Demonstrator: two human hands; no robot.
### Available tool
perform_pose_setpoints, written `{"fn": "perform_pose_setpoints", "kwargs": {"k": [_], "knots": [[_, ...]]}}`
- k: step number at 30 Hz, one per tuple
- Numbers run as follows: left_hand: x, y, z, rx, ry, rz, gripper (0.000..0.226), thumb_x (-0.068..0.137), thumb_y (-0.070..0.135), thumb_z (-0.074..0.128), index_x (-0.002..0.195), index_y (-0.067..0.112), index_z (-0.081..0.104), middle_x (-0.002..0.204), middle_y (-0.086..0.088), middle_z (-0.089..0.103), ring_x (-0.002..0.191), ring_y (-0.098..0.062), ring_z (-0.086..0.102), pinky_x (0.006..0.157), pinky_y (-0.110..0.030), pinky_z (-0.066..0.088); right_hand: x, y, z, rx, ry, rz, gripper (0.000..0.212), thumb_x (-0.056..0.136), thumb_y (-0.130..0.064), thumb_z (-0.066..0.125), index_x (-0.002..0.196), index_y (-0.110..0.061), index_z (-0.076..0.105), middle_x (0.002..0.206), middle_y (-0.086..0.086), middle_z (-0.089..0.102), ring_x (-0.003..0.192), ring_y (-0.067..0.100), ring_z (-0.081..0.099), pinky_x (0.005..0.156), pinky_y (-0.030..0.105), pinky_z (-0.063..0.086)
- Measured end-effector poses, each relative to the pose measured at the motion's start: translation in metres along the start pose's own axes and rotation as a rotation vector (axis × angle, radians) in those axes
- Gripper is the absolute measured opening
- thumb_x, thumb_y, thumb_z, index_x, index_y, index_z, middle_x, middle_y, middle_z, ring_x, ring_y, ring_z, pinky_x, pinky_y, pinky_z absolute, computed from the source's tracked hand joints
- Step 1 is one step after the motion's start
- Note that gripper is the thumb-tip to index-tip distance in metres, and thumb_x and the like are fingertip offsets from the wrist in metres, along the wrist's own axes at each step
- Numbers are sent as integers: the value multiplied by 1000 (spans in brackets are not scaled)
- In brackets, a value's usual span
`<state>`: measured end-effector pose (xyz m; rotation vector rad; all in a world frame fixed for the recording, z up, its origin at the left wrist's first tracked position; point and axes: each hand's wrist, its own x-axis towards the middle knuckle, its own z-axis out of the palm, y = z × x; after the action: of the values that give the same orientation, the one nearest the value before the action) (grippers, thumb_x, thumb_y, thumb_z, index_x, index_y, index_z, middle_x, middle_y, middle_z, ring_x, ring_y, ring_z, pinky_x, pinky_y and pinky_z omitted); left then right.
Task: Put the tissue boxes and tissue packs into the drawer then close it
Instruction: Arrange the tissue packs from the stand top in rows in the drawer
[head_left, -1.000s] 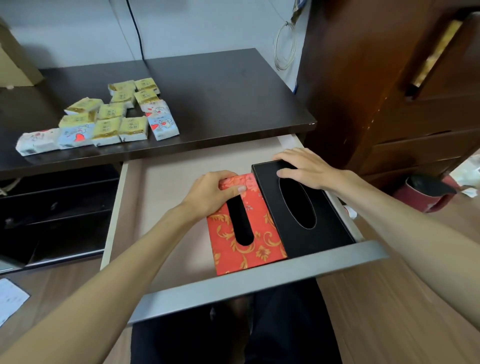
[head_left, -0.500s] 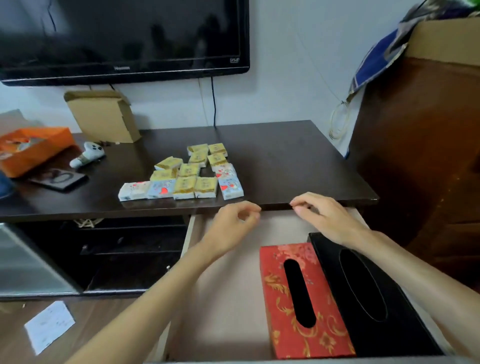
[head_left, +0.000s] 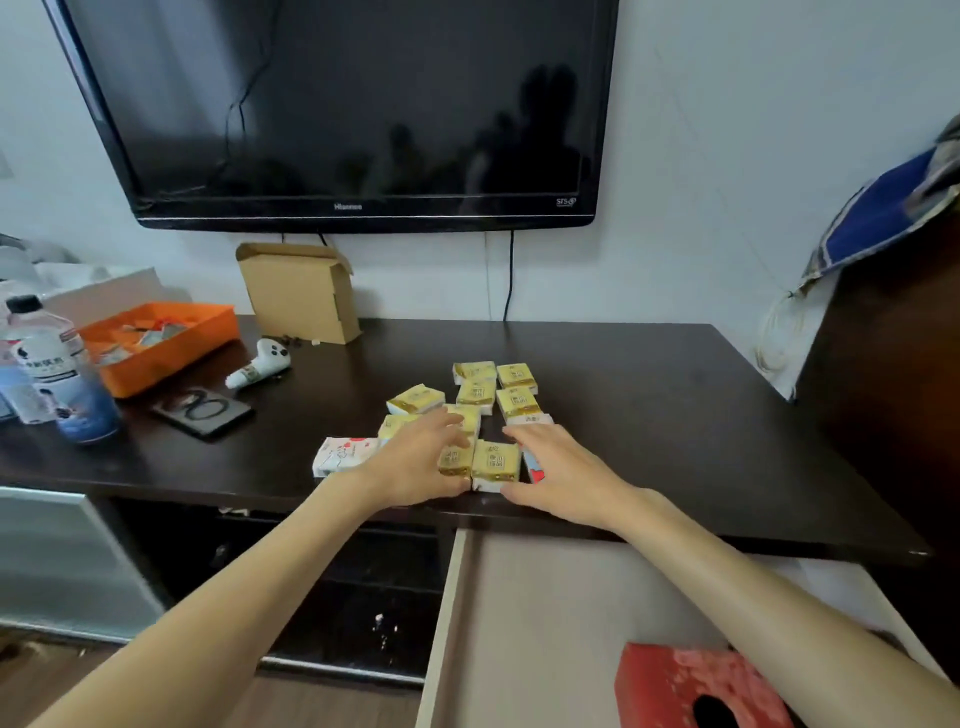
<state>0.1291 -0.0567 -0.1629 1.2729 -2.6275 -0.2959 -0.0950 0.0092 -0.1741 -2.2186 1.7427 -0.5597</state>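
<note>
Several small tissue packs (head_left: 495, 460), yellow ones and white-blue ones, lie in a cluster near the front edge of the dark table (head_left: 649, 415). My left hand (head_left: 415, 465) rests over the front-left packs with fingers spread. My right hand (head_left: 563, 475) lies flat at the cluster's right side, covering a white-blue pack (head_left: 535, 470). One yellow pack shows between the two hands. Neither hand has lifted anything. Below the table the drawer (head_left: 524, 618) stands pulled out, with the red patterned tissue box (head_left: 685, 686) inside. My right forearm hides the spot beside the red box.
On the table's left are an orange tray (head_left: 156, 343), plastic bottles (head_left: 47, 358), a phone (head_left: 205, 413) and a white game controller (head_left: 260, 361). A cardboard box (head_left: 298, 291) leans against the wall under the television (head_left: 343, 109). A brown cabinet (head_left: 893, 364) stands at the right.
Both hands left the tissue boxes in the drawer and reached up and forward onto the tissue packs on the table. The camera tilted up, so the drawer is now at the bottom.
</note>
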Motion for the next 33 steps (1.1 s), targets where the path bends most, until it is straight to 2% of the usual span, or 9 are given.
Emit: {"fn": "perform_pose_setpoints", "kwargs": {"k": [3, 6, 8, 11, 13, 17, 24, 28, 33], "knots": [[15, -8, -3, 115, -98, 25, 48, 79, 39, 78, 118, 17, 61, 141, -5, 53, 136, -26, 41, 108, -34, 32, 20, -2, 9, -114, -70, 11, 95, 81, -53, 69, 160, -18, 29, 157, 7, 42, 148, 26, 28, 115, 42, 34], [22, -12, -3, 132, -107, 46, 49, 77, 42, 79, 117, 21, 58, 122, 0, 59, 111, -21, 53, 85, -30, 39, 31, 0, 14, -196, -76, -3, 92, 78, -53, 69, 157, -19, 35, 147, 7, 52, 140, 29, 39, 109, 41, 38], [23, -13, -3, 124, -96, 60, 48, 77, 43, 79, 116, 23, 58, 119, 3, 60, 106, -19, 53, 81, -29, 39, 34, 2, 15, -195, -21, -27, 85, 78, -50, 70, 152, -19, 43, 137, 4, 60, 130, 28, 47, 102, 38, 42], [21, -12, -3, 101, -99, 49, 46, 79, 43, 78, 117, 25, 58, 122, 4, 61, 108, -19, 55, 85, -31, 44, 31, 4, 16, -162, 51, -46, 81, 75, -52, 73, 146, -23, 49, 135, -1, 60, 127, 24, 48, 101, 37, 43], [17, -11, -3, 105, -99, 49, 43, 82, 42, 74, 118, 24, 59, 136, 1, 57, 120, -23, 54, 95, -35, 44, 25, 4, 15, -143, 107, -66, 80, 74, -55, 74, 144, -26, 49, 137, -3, 58, 129, 21, 45, 104, 37, 41], [0, -7, 5, 138, -81, 57, 45, 90, 43, 64, 130, 23, 58, 163, -2, 29, 141, -28, 39, 111, -40, 36, 1, 2, 9, 5, 243, -116, 72, 78, -56, 73, 140, -32, 46, 138, -13, 53, 132, 9, 39, 102, 32, 44], [-29, 12, 11, 130, -42, 91, 55, 86, 46, 69, 133, 20, 57, 136, -1, 57, 124, -22, 52, 99, -39, 46, -65, 3, 8, 206, 327, -57, 74, 73, -57, 78, 136, -50, 41, 131, -33, 43, 124, -12, 43, 88, 10, 38], [-50, 29, 7, 14, -4, 140, 62, 80, 48, 76, 133, 27, 54, 129, 6, 55, 119, -13, 48, 97, -31, 44, -106, 2, 17, 274, 274, -47, 72, 72, -64, 79, 132, -56, 42, 123, -30, 57, 120, -1, 56, 86, 19, 46], [-100, 46, 38, -120, 8, 217, 65, 75, 51, 76, 132, 36, 48, 124, 16, 52, 114, -4, 46, 94, -22, 43, -146, 9, 34, 86, 44, 77, 78, 69, -74, 72, 134, -57, 32, 132, -29, 53, 123, -3, 51, 93, 30, 48]]}}
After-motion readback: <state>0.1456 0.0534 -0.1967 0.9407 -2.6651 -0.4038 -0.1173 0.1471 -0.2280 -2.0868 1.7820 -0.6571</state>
